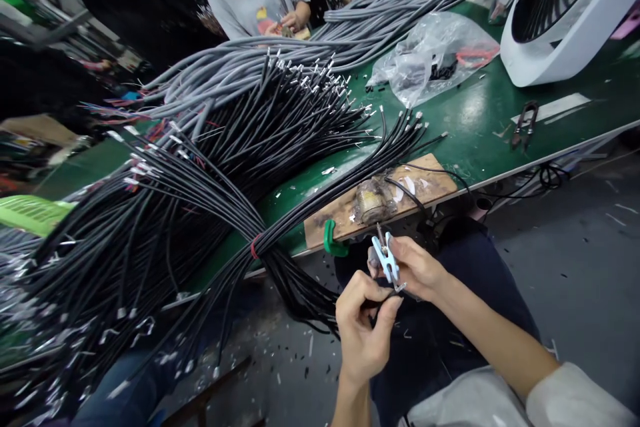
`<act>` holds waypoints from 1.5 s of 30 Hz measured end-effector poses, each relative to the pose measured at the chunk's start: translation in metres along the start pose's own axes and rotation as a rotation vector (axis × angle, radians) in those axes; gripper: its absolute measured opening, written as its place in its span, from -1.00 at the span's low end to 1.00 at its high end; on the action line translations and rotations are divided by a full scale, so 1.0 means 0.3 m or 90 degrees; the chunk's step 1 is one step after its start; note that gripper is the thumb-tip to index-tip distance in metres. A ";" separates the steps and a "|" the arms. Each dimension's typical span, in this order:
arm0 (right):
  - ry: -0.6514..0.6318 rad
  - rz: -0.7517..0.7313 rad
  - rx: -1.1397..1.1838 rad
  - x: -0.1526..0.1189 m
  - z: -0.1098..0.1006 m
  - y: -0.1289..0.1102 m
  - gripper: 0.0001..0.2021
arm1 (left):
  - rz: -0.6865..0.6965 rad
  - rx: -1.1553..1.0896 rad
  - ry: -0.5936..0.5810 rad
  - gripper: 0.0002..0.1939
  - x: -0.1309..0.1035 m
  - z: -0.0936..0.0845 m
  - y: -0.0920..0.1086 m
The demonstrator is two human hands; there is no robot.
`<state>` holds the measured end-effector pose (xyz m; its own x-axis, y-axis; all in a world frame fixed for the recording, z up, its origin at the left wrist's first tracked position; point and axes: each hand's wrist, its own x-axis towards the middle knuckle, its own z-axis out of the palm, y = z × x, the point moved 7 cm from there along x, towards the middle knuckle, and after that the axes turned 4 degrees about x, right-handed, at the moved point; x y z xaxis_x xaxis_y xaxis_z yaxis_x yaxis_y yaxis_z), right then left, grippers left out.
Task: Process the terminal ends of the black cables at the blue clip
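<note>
My left hand (pixel 365 323) pinches the end of a black cable (pixel 393 293) between thumb and forefinger. Bare silvery wire (pixel 400 287) pokes out of it, close to the tip of a light-blue clip-like tool (pixel 384 259). Around that tool the fingers of my right hand (pixel 417 267) are closed; its exact kind is unclear. The tool's upper end is near the metal shaft of a small motor (pixel 371 203) fixed on a wooden board (pixel 325 220). Left of my hands hangs a bundle of black cables (pixel 295 280), tied with a red band (pixel 255 247).
Black cables (pixel 240 120) with pale ends and grey cables (pixel 215 67) cover much of the green table (pixel 467 107). A green clamp (pixel 333 240) grips the board. Snips (pixel 525 125), a plastic bag (pixel 420 60) and a white fan (pixel 555 20) are at right. Another person (pixel 260 0) sits opposite.
</note>
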<state>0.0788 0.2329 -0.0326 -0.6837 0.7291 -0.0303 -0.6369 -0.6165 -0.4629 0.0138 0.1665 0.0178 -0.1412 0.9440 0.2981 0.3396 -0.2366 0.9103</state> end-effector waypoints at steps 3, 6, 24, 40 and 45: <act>-0.013 0.012 0.019 -0.005 -0.003 0.003 -0.57 | -0.044 -0.006 -0.009 -0.75 0.006 0.014 -0.010; -0.051 0.041 0.037 -0.008 -0.001 0.009 -0.53 | -0.069 -0.012 -0.008 -0.73 0.005 0.015 -0.012; 0.120 -0.004 -0.146 -0.176 -0.224 -0.020 -0.72 | -0.083 -0.024 -0.134 -0.85 -0.094 0.032 -0.044; 0.049 -0.364 -1.037 -0.172 0.203 -0.412 -0.85 | -0.141 0.194 0.268 -0.81 -0.117 -0.278 -0.152; -0.258 -0.392 -1.319 0.149 0.378 -0.334 -0.45 | -0.082 0.409 0.468 -0.76 -0.128 -0.440 -0.068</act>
<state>0.0716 0.2936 0.1127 -0.7952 0.4007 0.4550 0.2397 0.8971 -0.3712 -0.1106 0.1048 0.0257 -0.6816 0.5247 0.5101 0.6914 0.2335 0.6837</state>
